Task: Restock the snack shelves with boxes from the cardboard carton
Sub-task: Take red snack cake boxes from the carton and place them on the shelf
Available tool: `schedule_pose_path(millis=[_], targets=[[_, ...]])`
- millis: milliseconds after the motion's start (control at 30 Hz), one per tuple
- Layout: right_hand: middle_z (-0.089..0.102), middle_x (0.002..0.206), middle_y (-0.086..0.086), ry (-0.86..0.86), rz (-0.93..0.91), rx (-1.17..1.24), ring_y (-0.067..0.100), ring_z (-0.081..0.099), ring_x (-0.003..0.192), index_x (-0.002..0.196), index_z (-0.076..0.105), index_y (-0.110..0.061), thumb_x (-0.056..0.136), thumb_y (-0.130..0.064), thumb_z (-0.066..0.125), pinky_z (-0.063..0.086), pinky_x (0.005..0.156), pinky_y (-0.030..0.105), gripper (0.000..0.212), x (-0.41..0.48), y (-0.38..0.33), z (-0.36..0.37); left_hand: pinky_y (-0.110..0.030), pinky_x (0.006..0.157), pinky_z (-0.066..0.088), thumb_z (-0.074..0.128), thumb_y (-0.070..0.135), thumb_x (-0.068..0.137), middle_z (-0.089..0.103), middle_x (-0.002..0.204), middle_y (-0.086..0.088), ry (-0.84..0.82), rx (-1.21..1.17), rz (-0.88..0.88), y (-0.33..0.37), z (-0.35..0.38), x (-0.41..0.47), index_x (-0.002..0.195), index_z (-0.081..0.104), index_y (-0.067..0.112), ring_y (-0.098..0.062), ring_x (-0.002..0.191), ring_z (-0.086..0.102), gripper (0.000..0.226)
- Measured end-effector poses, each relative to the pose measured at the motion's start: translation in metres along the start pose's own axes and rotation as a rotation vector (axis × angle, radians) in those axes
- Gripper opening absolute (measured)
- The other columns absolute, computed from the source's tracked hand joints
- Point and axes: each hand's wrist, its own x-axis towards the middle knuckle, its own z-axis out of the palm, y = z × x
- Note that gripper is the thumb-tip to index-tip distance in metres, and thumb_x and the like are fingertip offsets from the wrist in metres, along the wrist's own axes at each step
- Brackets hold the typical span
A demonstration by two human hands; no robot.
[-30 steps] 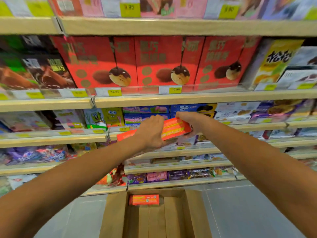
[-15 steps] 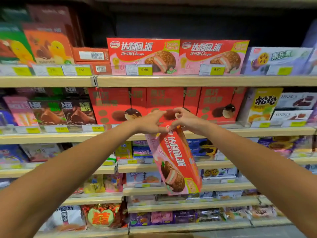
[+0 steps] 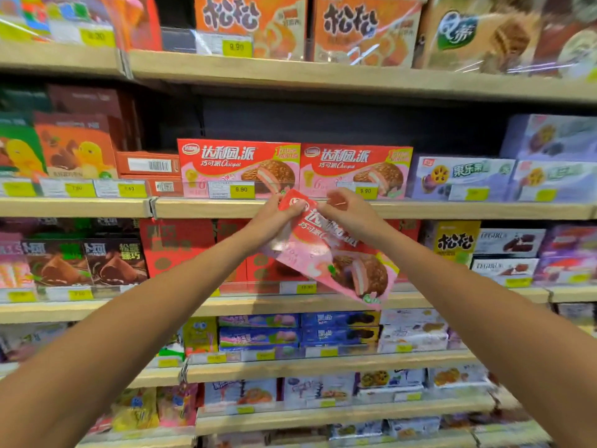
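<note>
A red and pink chocolate pie box hangs tilted in front of the shelves, its top end up at the shelf edge. My left hand pinches that top end from the left. My right hand grips it from the right. Two boxes of the same kind stand side by side on the shelf just above my hands, with dark empty room over them. The cardboard carton is out of view.
Orange boxes fill the shelf above. Purple boxes stand to the right of the pie boxes, orange and green ones to the left. Red boxes sit on the shelf behind my forearms. Lower shelves hold several small packs.
Both hands have lifted the box from low over the carton up to the shelf with the matching boxes. It has turned from flat to hanging tilted. The view has risen, and the carton has dropped out of sight.
</note>
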Motion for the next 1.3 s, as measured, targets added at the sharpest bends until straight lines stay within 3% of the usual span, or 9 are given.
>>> schedule_pose_path(millis=[133,300,433,567,833,933,1000,1100,1300], targets=[[0.049,0.135,0.007,0.206,-0.230,-0.318,0.019,0.046,0.123,0.134,0.045,-0.011,0.090,-0.033,0.059,0.039,0.101,0.032,0.051,0.005,0.012,-0.039,-0.034,0.100,0.043,0.058,0.045,0.088,0.059,0.117,-0.001,0.230,-0.073,0.016,0.030,0.010,0.023,0.126,0.047,0.013,-0.019,0.108,0.057,0.050],[0.035,0.144,0.018,0.456,-0.293,-0.450,0.033,0.029,0.136,0.137,0.040,-0.001,0.085,-0.027,0.061,0.022,0.114,0.040,0.062,0.033,0.024,-0.084,-0.049,0.101,0.045,0.058,0.073,0.062,0.063,0.119,-0.004,0.444,-0.174,0.050,0.054,0.014,0.059,0.123,0.048,0.020,-0.024,0.111,0.060,0.081],[0.006,0.157,0.015,0.443,-0.229,-0.394,0.035,0.008,0.144,0.150,0.022,-0.016,0.087,-0.036,0.061,0.016,0.117,0.048,0.077,0.050,0.030,-0.112,-0.043,0.091,0.053,0.056,0.048,0.088,0.064,0.108,-0.005,0.440,-0.322,0.072,0.076,0.028,0.072,0.124,0.044,0.012,-0.023,0.099,0.065,0.052],[-0.010,0.158,0.000,0.347,-0.150,-0.307,0.038,0.019,0.142,0.151,0.005,-0.034,0.081,-0.049,0.064,0.039,0.103,0.056,0.093,0.063,0.040,-0.136,-0.039,0.087,0.053,0.055,0.043,0.090,0.064,0.105,-0.003,0.429,-0.290,0.115,0.084,0.038,0.090,0.127,0.043,0.012,-0.023,0.100,0.065,0.050],[0.010,0.150,0.009,0.405,-0.191,-0.221,0.033,0.021,0.137,0.151,0.005,-0.033,0.078,-0.049,0.068,0.029,0.112,0.047,0.098,0.084,0.064,-0.149,-0.014,0.060,0.051,0.044,0.040,0.097,0.054,0.105,0.005,0.422,-0.055,0.202,0.086,0.051,0.108,0.140,0.025,0.026,-0.001,0.083,0.059,0.049],[0.013,0.147,0.008,0.448,-0.199,-0.220,0.031,0.021,0.137,0.150,0.014,-0.031,0.077,-0.047,0.070,0.031,0.110,0.044,0.093,0.089,0.066,-0.148,-0.037,0.087,0.055,0.043,0.069,0.082,0.058,0.117,-0.001,0.439,0.041,0.183,0.084,0.049,0.115,0.130,0.029,0.045,-0.018,0.105,0.060,0.055],[0.014,0.146,0.008,0.464,-0.193,-0.236,0.031,0.023,0.136,0.148,0.020,-0.030,0.077,-0.046,0.070,0.034,0.107,0.044,0.089,0.091,0.069,-0.147,-0.050,0.093,0.050,0.042,0.084,0.066,0.056,0.123,-0.005,0.442,0.102,0.143,0.070,0.043,0.132,0.123,0.029,0.054,-0.027,0.114,0.056,0.066],[0.015,0.146,0.007,0.491,-0.194,-0.250,0.030,0.027,0.135,0.145,0.026,-0.030,0.077,-0.044,0.071,0.039,0.102,0.043,0.083,0.094,0.073,-0.143,-0.047,0.090,0.054,0.043,0.080,0.069,0.051,0.127,-0.009,0.436,0.191,0.141,0.072,0.044,0.130,0.131,0.027,0.044,-0.025,0.109,0.059,0.074],[0.020,0.143,0.009,0.525,-0.199,-0.284,0.031,0.035,0.130,0.138,0.032,-0.027,0.075,-0.041,0.073,0.045,0.099,0.046,0.076,0.101,0.075,-0.134,-0.034,0.082,0.056,0.045,0.049,0.093,0.055,0.124,-0.008,0.497,0.374,0.183,0.073,0.045,0.126,0.140,0.028,0.024,-0.018,0.105,0.061,0.056]])
